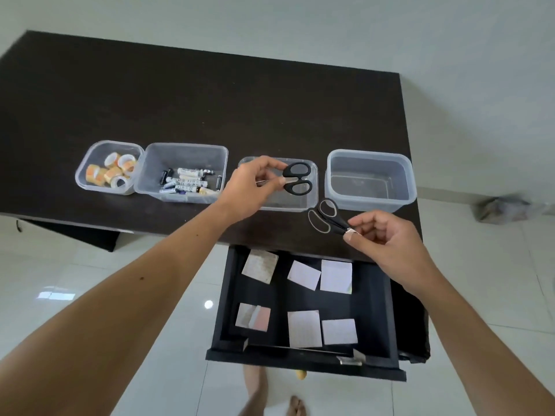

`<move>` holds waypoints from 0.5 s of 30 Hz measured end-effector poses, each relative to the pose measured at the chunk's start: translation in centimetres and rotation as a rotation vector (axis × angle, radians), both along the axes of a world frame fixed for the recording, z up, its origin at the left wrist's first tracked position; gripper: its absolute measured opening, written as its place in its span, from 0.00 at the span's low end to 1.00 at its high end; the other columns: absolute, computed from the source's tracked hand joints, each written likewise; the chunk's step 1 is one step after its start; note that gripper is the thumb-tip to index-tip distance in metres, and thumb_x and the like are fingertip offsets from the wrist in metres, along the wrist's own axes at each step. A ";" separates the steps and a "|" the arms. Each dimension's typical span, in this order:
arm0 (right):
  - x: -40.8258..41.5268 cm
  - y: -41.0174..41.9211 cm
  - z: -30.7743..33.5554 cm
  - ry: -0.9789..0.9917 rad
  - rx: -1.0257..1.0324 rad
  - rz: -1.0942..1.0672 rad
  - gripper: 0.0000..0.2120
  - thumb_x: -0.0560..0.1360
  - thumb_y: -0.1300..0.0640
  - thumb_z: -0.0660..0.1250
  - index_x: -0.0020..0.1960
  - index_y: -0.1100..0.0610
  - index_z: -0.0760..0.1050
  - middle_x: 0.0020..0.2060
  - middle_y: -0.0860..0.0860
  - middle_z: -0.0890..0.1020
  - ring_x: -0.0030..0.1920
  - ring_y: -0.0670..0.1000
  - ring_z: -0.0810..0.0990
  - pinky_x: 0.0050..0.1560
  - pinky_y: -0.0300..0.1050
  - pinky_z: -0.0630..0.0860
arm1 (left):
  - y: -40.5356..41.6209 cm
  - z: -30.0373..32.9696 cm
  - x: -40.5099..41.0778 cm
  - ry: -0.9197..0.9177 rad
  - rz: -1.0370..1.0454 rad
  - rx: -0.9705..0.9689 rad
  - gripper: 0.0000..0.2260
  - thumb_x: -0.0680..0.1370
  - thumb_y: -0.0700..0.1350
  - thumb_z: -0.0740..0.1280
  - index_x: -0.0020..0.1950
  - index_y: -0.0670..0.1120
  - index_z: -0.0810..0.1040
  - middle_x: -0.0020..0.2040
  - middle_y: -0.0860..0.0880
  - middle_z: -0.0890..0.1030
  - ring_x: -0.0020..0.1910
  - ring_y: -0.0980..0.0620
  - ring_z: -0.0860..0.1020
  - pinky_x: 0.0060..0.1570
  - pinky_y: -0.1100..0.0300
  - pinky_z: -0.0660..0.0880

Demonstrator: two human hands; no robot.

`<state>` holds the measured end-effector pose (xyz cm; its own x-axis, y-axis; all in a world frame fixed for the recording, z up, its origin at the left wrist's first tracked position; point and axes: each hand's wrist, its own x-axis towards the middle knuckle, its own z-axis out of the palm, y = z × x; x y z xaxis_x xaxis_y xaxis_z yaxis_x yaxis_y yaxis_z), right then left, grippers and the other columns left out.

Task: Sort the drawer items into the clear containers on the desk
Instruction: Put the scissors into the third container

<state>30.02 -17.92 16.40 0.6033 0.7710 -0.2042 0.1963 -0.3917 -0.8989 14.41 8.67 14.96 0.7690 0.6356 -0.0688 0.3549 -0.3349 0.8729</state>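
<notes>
We hold one pair of black-handled scissors (295, 178) in our left hand (249, 187), fingers pinched on the blades, so the handle loops stick out to the hand's right, above the third clear container (312, 187) of the row on the counter (210, 100). Our right hand (387, 241) pinches a second pair of scissors (329, 219) by the blade end; its black loops point up and left of the hand, over the counter's near edge, just short of the empty fourth container (371, 180). Left of our left hand sit a container of batteries (186, 181) and, beyond it, one of tape rolls (111, 172). Below both hands the black drawer (303, 361) stands open, with pale square sticky-note pads (304, 328) scattered on its floor.
</notes>
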 end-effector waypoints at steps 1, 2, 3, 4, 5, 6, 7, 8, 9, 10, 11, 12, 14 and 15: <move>0.4 0.5 0.1 0.003 -0.003 0.004 0.10 0.74 0.58 0.81 0.53 0.49 0.85 0.43 0.48 0.87 0.45 0.53 0.85 0.54 0.48 0.83 | 0.5 -0.1 0.6 0.021 -0.005 -0.004 0.09 0.82 0.47 0.73 0.61 0.55 0.81 0.43 0.52 0.87 0.49 0.53 0.83 0.57 0.57 0.77; 0.7 1.1 0.1 -0.001 -0.007 0.008 0.12 0.73 0.58 0.81 0.53 0.49 0.85 0.43 0.48 0.87 0.46 0.54 0.85 0.54 0.46 0.83 | 1.1 -0.2 1.1 0.052 -0.012 -0.003 0.09 0.82 0.47 0.72 0.62 0.55 0.81 0.44 0.52 0.86 0.48 0.53 0.83 0.53 0.61 0.77; 0.9 1.7 0.1 -0.011 -0.011 0.011 0.12 0.72 0.58 0.82 0.53 0.49 0.85 0.44 0.49 0.87 0.46 0.54 0.85 0.53 0.44 0.83 | 1.5 -0.3 1.4 0.098 -0.027 0.004 0.10 0.82 0.47 0.72 0.63 0.55 0.80 0.46 0.52 0.85 0.47 0.54 0.82 0.50 0.65 0.76; 1.1 2.2 0.1 -0.022 -0.013 0.011 0.13 0.72 0.59 0.82 0.54 0.49 0.85 0.44 0.50 0.87 0.47 0.54 0.85 0.52 0.41 0.83 | 1.8 -0.3 1.7 0.145 -0.044 0.021 0.10 0.82 0.47 0.72 0.64 0.54 0.80 0.48 0.53 0.84 0.46 0.56 0.82 0.48 0.68 0.76; 1.2 2.8 0.1 -0.037 -0.011 0.014 0.12 0.72 0.59 0.82 0.54 0.50 0.85 0.44 0.50 0.87 0.47 0.53 0.84 0.51 0.38 0.82 | 2.1 -0.4 2.0 0.179 -0.059 0.040 0.11 0.82 0.46 0.72 0.64 0.52 0.80 0.52 0.54 0.83 0.47 0.57 0.81 0.51 0.69 0.77; 1.2 3.3 0.2 -0.057 -0.014 0.020 0.12 0.72 0.58 0.82 0.54 0.50 0.85 0.45 0.50 0.86 0.47 0.51 0.84 0.51 0.36 0.82 | 2.3 -0.5 2.1 0.194 -0.068 0.058 0.11 0.82 0.45 0.73 0.64 0.50 0.81 0.55 0.55 0.83 0.50 0.58 0.81 0.56 0.67 0.77; 1.2 3.9 0.3 -0.081 -0.020 0.029 0.12 0.72 0.57 0.82 0.54 0.49 0.85 0.45 0.49 0.86 0.46 0.49 0.84 0.51 0.36 0.81 | 2.6 -0.6 2.1 0.194 -0.070 0.070 0.12 0.81 0.44 0.73 0.64 0.49 0.82 0.57 0.54 0.83 0.53 0.58 0.81 0.60 0.63 0.77; 1.2 4.5 0.5 -0.101 -0.021 0.038 0.12 0.72 0.56 0.82 0.54 0.49 0.85 0.45 0.48 0.86 0.46 0.48 0.83 0.51 0.35 0.81 | 2.7 -0.6 2.0 0.188 -0.069 0.073 0.12 0.81 0.44 0.73 0.64 0.48 0.82 0.58 0.54 0.83 0.55 0.57 0.81 0.60 0.61 0.78; 1.2 5.1 0.7 -0.118 -0.020 0.048 0.12 0.72 0.55 0.82 0.54 0.48 0.85 0.45 0.47 0.86 0.46 0.47 0.83 0.51 0.35 0.81 | 2.8 -0.4 1.8 0.175 -0.064 0.078 0.11 0.81 0.43 0.73 0.63 0.48 0.82 0.58 0.54 0.83 0.56 0.57 0.81 0.59 0.60 0.78; 1.1 5.8 0.9 -0.136 -0.015 0.064 0.12 0.72 0.55 0.82 0.54 0.48 0.85 0.45 0.46 0.86 0.46 0.46 0.83 0.51 0.34 0.81 | 3.1 -0.4 1.5 0.160 -0.052 0.091 0.10 0.81 0.43 0.73 0.63 0.48 0.83 0.57 0.54 0.84 0.56 0.57 0.82 0.58 0.60 0.79; 1.1 6.5 1.2 -0.162 -0.009 0.084 0.12 0.72 0.54 0.82 0.54 0.49 0.85 0.45 0.45 0.86 0.46 0.45 0.83 0.50 0.33 0.80 | 3.4 -0.2 1.2 0.142 -0.033 0.107 0.09 0.81 0.43 0.72 0.61 0.49 0.83 0.56 0.54 0.85 0.56 0.57 0.82 0.58 0.61 0.79; 1.0 7.4 1.4 -0.189 -0.004 0.103 0.12 0.72 0.53 0.82 0.55 0.48 0.85 0.44 0.45 0.86 0.45 0.43 0.83 0.49 0.31 0.79 | 3.6 0.1 0.8 0.122 -0.008 0.119 0.08 0.81 0.42 0.72 0.60 0.50 0.83 0.55 0.55 0.85 0.55 0.59 0.82 0.57 0.62 0.79; 0.9 9.1 1.7 -0.231 0.011 0.117 0.12 0.73 0.53 0.82 0.54 0.48 0.86 0.43 0.45 0.86 0.44 0.41 0.83 0.49 0.29 0.77 | 4.2 0.9 -0.3 0.065 0.054 0.134 0.07 0.82 0.42 0.70 0.58 0.53 0.83 0.53 0.58 0.85 0.52 0.61 0.82 0.56 0.63 0.78; 0.8 10.1 1.8 -0.251 0.020 0.119 0.11 0.73 0.54 0.82 0.54 0.49 0.86 0.42 0.45 0.85 0.44 0.42 0.83 0.48 0.30 0.78 | 4.4 1.3 -1.0 0.021 0.088 0.126 0.07 0.83 0.42 0.69 0.58 0.53 0.83 0.52 0.58 0.86 0.51 0.59 0.83 0.56 0.61 0.80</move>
<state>30.85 -7.87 18.16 0.5379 0.8419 -0.0439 0.4572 -0.3351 -0.8238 13.45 13.04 16.29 0.7093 0.7049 0.0001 0.4054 -0.4081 0.8180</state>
